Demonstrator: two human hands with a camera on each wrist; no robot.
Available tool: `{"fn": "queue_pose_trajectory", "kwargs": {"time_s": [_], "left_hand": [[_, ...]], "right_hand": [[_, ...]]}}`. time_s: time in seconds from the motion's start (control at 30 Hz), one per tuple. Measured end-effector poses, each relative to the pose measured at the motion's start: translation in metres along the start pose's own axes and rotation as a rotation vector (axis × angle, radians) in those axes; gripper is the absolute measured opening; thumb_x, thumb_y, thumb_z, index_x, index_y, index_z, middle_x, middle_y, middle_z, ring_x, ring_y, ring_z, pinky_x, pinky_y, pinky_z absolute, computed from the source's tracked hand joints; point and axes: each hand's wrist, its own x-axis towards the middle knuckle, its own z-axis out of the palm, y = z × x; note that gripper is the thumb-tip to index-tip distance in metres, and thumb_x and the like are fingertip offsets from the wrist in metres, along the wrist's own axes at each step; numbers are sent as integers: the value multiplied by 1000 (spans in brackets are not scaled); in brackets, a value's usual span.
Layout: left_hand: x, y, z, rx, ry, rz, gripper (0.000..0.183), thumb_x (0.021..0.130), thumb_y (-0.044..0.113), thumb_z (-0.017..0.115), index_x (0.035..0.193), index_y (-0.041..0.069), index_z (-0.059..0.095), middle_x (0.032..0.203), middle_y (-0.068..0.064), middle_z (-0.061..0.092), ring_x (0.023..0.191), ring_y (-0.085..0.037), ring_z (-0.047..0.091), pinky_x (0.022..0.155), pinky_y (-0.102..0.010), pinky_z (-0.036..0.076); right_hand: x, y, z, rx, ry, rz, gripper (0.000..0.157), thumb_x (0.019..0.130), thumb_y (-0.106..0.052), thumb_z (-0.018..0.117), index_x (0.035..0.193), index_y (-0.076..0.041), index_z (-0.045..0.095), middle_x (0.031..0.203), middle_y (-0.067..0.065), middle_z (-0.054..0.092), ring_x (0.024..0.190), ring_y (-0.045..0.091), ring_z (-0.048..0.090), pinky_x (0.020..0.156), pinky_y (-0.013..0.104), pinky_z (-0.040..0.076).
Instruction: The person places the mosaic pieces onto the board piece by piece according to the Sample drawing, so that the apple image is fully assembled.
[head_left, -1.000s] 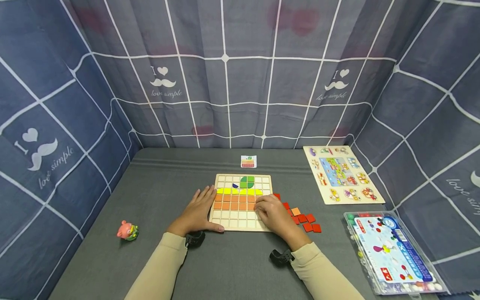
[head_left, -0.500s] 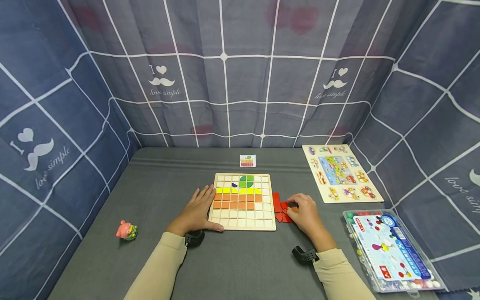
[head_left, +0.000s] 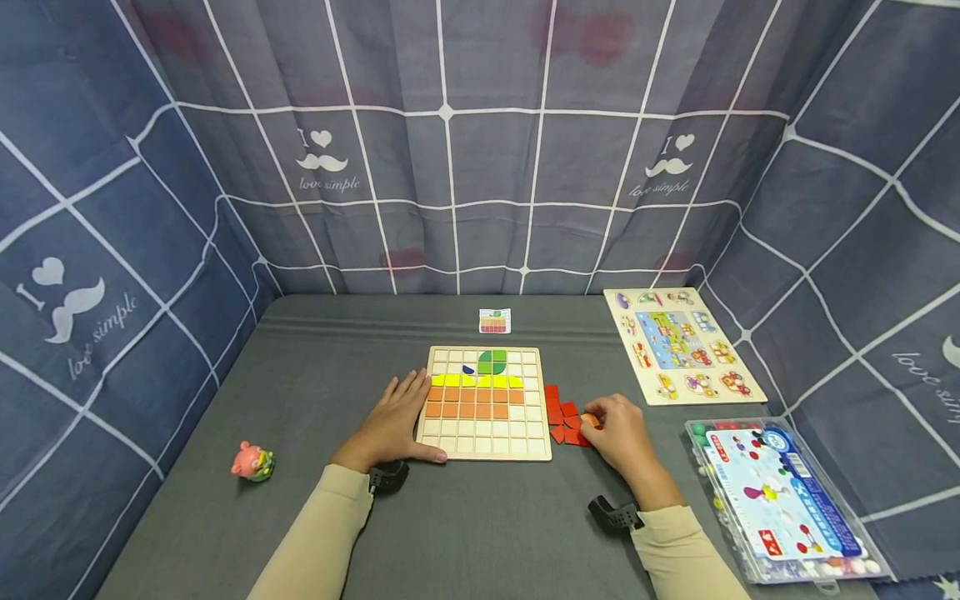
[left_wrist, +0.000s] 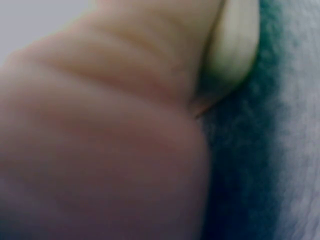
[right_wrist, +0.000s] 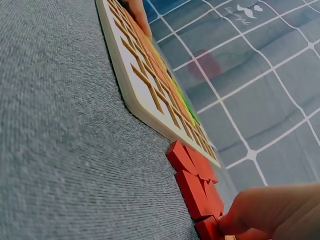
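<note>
In the head view, a wooden grid board (head_left: 483, 442) lies mid-table, with orange tiles (head_left: 468, 404), yellow tiles (head_left: 480, 382), green tiles (head_left: 492, 362) and a small dark blue tile (head_left: 468, 369) in it. My left hand (head_left: 392, 425) rests along its left edge, fingers spread; the left wrist view is mostly blurred skin. Right of the board, my right hand (head_left: 621, 433) curls its fingers and pinches a loose orange tile (head_left: 588, 421). Several red tiles (head_left: 553, 406) lie beside it. In the right wrist view, the fingers touch the nearest red tile (right_wrist: 209, 228).
A small pattern card (head_left: 495, 322) lies behind the board. At back right is a picture puzzle board (head_left: 645, 383), with a clear plastic case (head_left: 810, 492) in front of it. A pink toy figure (head_left: 253, 462) stands at left. Patterned curtains (head_left: 487, 158) enclose the table.
My right hand has moved from the board's right side out to the loose tiles and curled at the orange one. Red tiles beside the board have come into view. The left hand stays put.
</note>
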Motion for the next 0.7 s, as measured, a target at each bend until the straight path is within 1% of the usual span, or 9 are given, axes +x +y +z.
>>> {"fn": "queue_pose_trajectory", "kwargs": {"time_s": [0.17, 0.3, 0.43, 0.57, 0.7], "left_hand": [[1, -1, 0, 5, 6, 1, 152, 63, 94, 72, 166, -4, 18, 172, -21, 14, 158, -37, 10, 125, -55, 3], [1, -1, 1, 0, -4, -6, 153, 62, 95, 71, 166, -3, 18, 173, -20, 13, 159, -36, 9, 125, -54, 3], [0, 0, -1, -5, -10, -16, 153, 62, 95, 72, 166, -3, 17, 173, -20, 12, 159, -36, 9, 125, -54, 2], [1, 1, -2, -5, -17, -20, 154, 62, 95, 72, 167, -2, 16, 173, -19, 11, 159, -35, 8, 125, -53, 1], [2, 1, -1, -4, -21, -19, 153, 62, 95, 71, 167, -2, 16, 173, -18, 11, 159, -34, 8, 126, -53, 1]], "right_hand": [[-1, -2, 0, -4, 21, 25, 17, 76, -4, 83, 93, -1, 79, 85, 7, 65, 77, 26, 61, 71, 46, 53], [-1, -3, 2, -5, 34, 39, 16, 77, -2, 82, 93, -1, 79, 87, 9, 67, 79, 28, 65, 72, 48, 55], [1, -5, 4, 7, 70, 29, 17, 77, -1, 82, 93, 0, 79, 89, 10, 69, 82, 30, 67, 74, 50, 57], [3, -10, 8, 42, 113, -43, 19, 75, 1, 83, 94, -1, 79, 90, 8, 70, 80, 27, 68, 72, 47, 57], [7, -19, 13, 89, 113, -172, 19, 78, 2, 85, 96, -2, 79, 92, 5, 70, 78, 21, 67, 69, 42, 57]]}}
